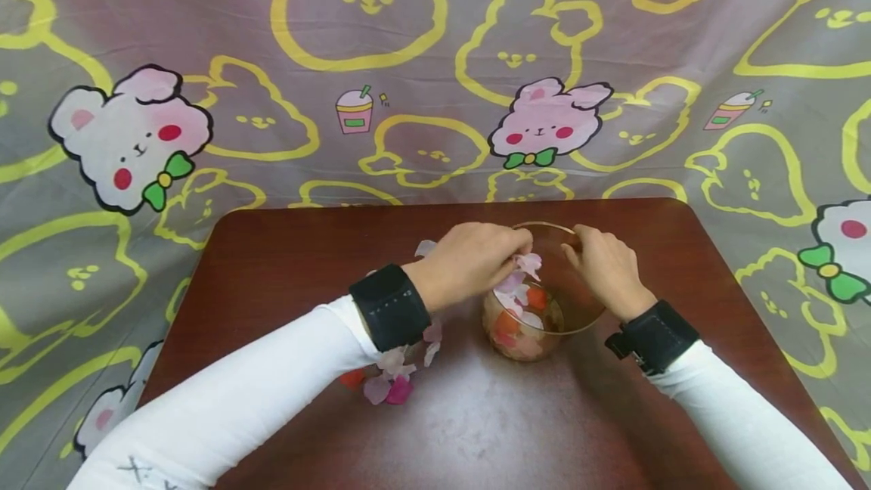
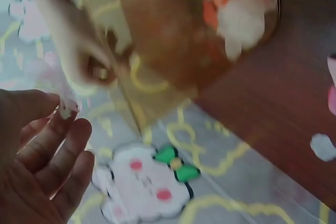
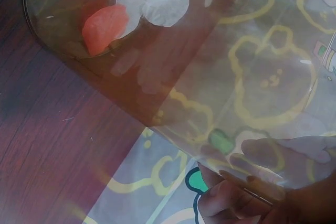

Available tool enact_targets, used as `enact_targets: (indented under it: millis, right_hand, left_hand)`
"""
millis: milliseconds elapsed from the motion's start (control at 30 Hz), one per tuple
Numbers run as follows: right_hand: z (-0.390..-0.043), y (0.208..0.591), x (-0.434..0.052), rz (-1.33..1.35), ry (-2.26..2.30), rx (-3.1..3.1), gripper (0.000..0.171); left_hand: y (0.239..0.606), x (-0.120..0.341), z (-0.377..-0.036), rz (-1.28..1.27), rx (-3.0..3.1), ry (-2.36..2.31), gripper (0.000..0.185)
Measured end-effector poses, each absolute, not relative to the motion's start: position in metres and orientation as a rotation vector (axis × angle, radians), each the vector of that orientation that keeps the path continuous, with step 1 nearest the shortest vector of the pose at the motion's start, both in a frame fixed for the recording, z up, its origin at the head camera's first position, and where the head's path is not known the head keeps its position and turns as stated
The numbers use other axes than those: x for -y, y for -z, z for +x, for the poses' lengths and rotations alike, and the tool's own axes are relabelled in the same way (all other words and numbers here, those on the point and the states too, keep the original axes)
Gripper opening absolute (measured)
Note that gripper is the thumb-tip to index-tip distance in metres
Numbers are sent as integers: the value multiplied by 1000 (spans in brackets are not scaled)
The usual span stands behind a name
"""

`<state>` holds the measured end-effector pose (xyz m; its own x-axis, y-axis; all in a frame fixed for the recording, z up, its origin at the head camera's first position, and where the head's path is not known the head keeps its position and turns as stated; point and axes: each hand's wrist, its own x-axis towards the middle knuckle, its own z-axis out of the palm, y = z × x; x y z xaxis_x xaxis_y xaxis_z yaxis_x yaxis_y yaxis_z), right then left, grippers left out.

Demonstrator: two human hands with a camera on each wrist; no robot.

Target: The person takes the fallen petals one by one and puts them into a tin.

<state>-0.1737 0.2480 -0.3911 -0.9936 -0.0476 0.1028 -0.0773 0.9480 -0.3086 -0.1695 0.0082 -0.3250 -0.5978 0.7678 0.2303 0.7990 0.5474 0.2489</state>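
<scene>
A transparent, amber-tinted round container [image 1: 577, 330] stands on the table, with white, pink and orange petals [image 1: 515, 330] gathered at its bottom. My left hand [image 1: 466, 263] is over its left rim. Between thumb and fingertips it pinches a pale petal [image 2: 67, 109], while the other fingers stay loosely bent. On the opposite side, my right hand [image 1: 607, 267] grips the rim, thumb and fingers on either side of the wall, as the right wrist view also shows. Pale pink petals [image 1: 527, 265] show just below the left fingertips, overlapping the container's opening.
Loose petals [image 1: 391, 380], white, pink, magenta and orange, lie on the brown table [image 1: 463, 429] under and beside the left forearm. Another pale petal [image 1: 425, 248] shows behind the left hand. A cartoon-printed cloth [image 1: 422, 36] hangs behind the table and along its sides.
</scene>
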Motion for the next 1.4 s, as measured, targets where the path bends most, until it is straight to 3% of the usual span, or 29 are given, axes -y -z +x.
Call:
enact_targets:
  millis: [333, 567, 933, 1400]
  right_hand:
    - [-173, 390, -248, 85, -475, 3026, 18]
    - [-174, 390, -247, 85, -489, 3029, 18]
    - [-172, 392, -247, 103, -510, 3010, 18]
    - [-171, 392, -247, 106, -500, 3007, 18]
  left_hand:
    - [343, -33, -151, -1552, 2837, 368, 2]
    - [338, -23, -158, -1513, 2880, 464, 23]
    - [339, 46, -178, -1057, 2886, 759, 22]
    - [414, 159, -213, -566, 3158, 656, 29]
